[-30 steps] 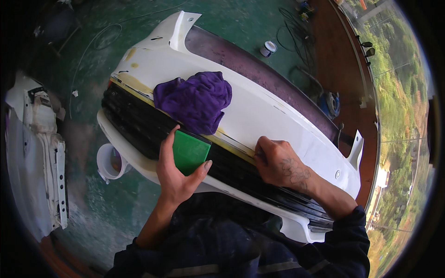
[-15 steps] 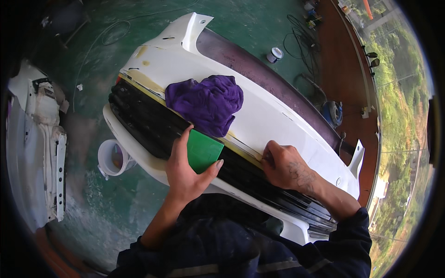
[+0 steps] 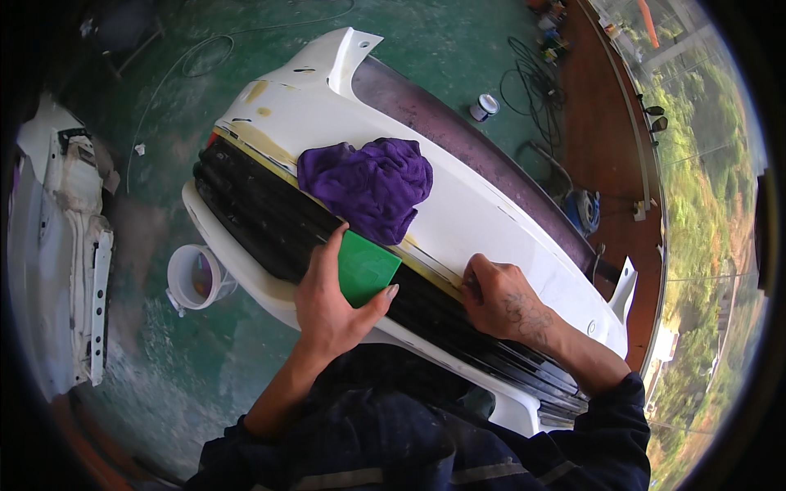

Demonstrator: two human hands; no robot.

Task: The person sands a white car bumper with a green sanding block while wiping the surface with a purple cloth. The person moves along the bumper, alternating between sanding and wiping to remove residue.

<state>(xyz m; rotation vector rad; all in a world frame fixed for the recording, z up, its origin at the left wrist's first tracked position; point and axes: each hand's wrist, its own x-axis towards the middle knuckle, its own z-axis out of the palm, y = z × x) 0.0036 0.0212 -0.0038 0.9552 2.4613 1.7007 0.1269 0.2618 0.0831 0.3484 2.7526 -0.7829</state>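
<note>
A white car bumper (image 3: 471, 196) lies across the middle, with a ribbed black section (image 3: 258, 217) along its near side. My left hand (image 3: 321, 307) holds a flat green rectangular plate (image 3: 367, 266) by its edges, thumb and fingers spread around it, above the black section. My right hand (image 3: 509, 301) is closed, its curled fingers down at the yellowish strip (image 3: 432, 267) between white and black. Whatever those fingers hold, if anything, is hidden. Just beyond the green plate, a crumpled purple cloth (image 3: 368, 184) rests on the white surface.
A white bucket (image 3: 199, 278) stands on the green floor (image 3: 246, 360) to the left. Another car body part (image 3: 78, 245) is at the far left. Beyond the bumper are a small paint can (image 3: 484, 107), a coiled black hose (image 3: 536, 90) and a blue coil (image 3: 584, 206).
The whole view has shifted slightly. Both hands keep nearly the same place on the bumper, and the green plate and purple cloth stay where they were.
</note>
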